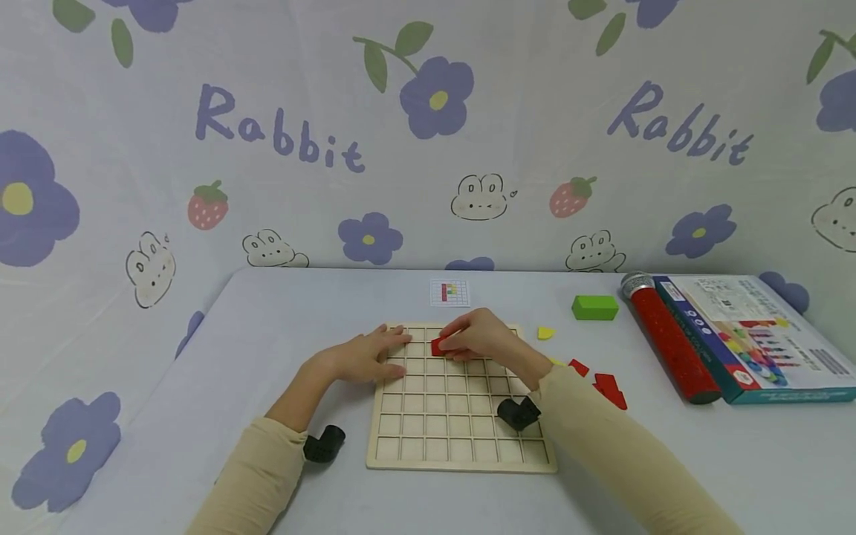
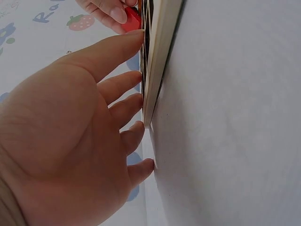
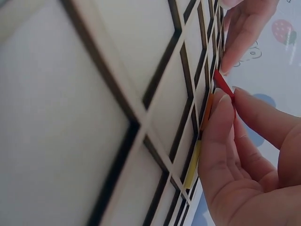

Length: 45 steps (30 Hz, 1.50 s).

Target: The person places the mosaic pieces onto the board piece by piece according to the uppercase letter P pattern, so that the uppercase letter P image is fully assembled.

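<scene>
Fingers of the right hand pinched a red piece over the grid board, orange and yellow pieces in its cells! Left hand spread at its edge; floral cloth backed the worktop.

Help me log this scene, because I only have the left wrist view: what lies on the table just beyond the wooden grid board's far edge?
Observer: A small grid card with some coloured cells lies beyond the wooden grid board.
Operator: I see the right hand pinching a red piece. Is any piece of another colour on the board near it?
Observer: Yes, the right wrist view shows a yellow piece on the board, close to that hand.
Operator: And what is off to the board's right?
Observer: Loose red pieces lie between the board and the red microphone.
</scene>
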{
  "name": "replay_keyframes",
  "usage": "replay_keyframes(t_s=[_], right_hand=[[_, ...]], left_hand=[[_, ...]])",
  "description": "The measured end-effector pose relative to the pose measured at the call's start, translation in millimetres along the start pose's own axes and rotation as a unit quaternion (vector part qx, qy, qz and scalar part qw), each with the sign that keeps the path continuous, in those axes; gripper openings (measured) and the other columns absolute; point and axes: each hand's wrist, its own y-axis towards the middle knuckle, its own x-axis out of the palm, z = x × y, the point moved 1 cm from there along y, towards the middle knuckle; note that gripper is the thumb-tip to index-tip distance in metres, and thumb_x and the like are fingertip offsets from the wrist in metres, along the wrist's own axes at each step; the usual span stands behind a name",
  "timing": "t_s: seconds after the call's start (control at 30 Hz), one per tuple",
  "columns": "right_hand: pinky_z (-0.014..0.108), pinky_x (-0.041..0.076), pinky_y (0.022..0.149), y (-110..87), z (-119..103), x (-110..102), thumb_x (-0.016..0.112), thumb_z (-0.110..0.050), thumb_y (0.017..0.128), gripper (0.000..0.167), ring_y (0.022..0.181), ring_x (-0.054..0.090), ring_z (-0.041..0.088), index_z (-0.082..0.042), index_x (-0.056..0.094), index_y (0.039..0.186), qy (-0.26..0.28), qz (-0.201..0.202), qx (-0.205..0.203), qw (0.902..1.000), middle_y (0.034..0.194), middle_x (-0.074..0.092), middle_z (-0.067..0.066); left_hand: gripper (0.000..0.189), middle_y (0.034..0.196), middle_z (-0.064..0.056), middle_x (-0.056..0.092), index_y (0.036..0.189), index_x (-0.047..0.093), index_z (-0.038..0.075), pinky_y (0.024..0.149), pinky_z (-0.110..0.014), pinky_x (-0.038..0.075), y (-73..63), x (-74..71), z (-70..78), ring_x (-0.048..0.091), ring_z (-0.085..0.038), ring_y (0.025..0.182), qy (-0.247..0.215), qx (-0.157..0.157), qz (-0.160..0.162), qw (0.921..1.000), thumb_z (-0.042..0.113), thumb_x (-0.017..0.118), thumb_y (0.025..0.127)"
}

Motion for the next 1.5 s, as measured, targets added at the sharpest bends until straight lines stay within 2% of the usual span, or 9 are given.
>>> replay_keyframes(t_s=[0.23,0.47,0.77,0.97,1.17,1.27,1.5], right_hand=[[0.026,0.055,0.065,-1.3,-3,4,0.073,-0.008,0.084,0.022,0.066,0.066,0.015,0.002,0.07,0.104,-0.033,0.019,-0.007,0.9992,0.098,0.066,0.014],[0.026,0.055,0.066,-5.8,-7,5,0.068,-0.011,0.089,0.021,0.068,0.065,0.016,0.002,0.07,0.105,-0.063,0.019,-0.019,0.9976,0.086,0.069,0.009],[0.027,0.055,0.072,-6.2,-8,3,0.064,-0.013,0.093,0.025,0.075,0.066,0.017,0.003,0.068,0.11,-0.06,0.013,-0.025,0.9978,0.091,0.07,0.01],[0.031,0.054,0.079,-6.8,-3,-5,0.061,-0.016,0.095,0.032,0.085,0.066,0.02,0.005,0.063,0.119,-0.026,-0.037,-0.049,0.9978,0.1,0.069,0.013],[0.035,0.052,0.086,-11.6,7,-24,0.055,-0.017,0.098,0.039,0.097,0.064,0.024,0.006,0.054,0.129,0.028,-0.101,-0.074,0.9917,0.113,0.064,0.018],[0.035,0.05,0.088,-14.9,12,-37,0.054,-0.016,0.099,0.041,0.099,0.063,0.024,0.008,0.051,0.131,0.057,-0.116,-0.068,0.9893,0.117,0.062,0.021],[0.036,0.047,0.093,-26.2,24,-69,0.048,-0.017,0.102,0.044,0.111,0.059,0.03,0.01,0.043,0.136,0.104,-0.119,-0.051,0.9861,0.13,0.051,0.028]], left_hand=[[0.064,0.156,-0.015,0.018,0.15,0.03,0.007,0.11,-0.058,0.007,0.4,0.5,-0.7,0.005,-0.036,0.143,-0.004,0.001,-0.001,1.0,0.033,0.056,0.097],[0.064,0.156,-0.015,0.017,0.15,0.03,0.008,0.11,-0.058,0.008,0.8,1.5,-1.8,0.005,-0.036,0.143,0.001,0.0,0.0,1.0,0.033,0.055,0.097],[0.064,0.156,-0.016,0.017,0.15,0.029,0.007,0.11,-0.059,0.007,-0.2,0.6,-0.6,0.005,-0.037,0.143,-0.001,0.002,0.0,1.0,0.033,0.055,0.097],[0.064,0.156,-0.016,0.017,0.15,0.029,0.007,0.11,-0.059,0.007,0.1,1.3,-0.9,0.005,-0.036,0.143,0.0,0.002,0.0,1.0,0.033,0.055,0.097],[0.064,0.156,-0.015,0.017,0.15,0.029,0.007,0.11,-0.058,0.007,0.8,1.9,-1.2,0.005,-0.036,0.143,0.002,0.003,0.001,1.0,0.033,0.055,0.097],[0.064,0.156,-0.016,0.017,0.15,0.029,0.006,0.11,-0.058,0.007,0.7,1.7,-1.5,0.005,-0.037,0.142,0.002,0.008,0.003,1.0,0.033,0.055,0.097],[0.065,0.156,-0.015,0.017,0.15,0.029,0.006,0.111,-0.057,0.006,-0.4,1.4,-0.1,0.005,-0.036,0.143,-0.001,0.007,0.001,1.0,0.032,0.055,0.097]])
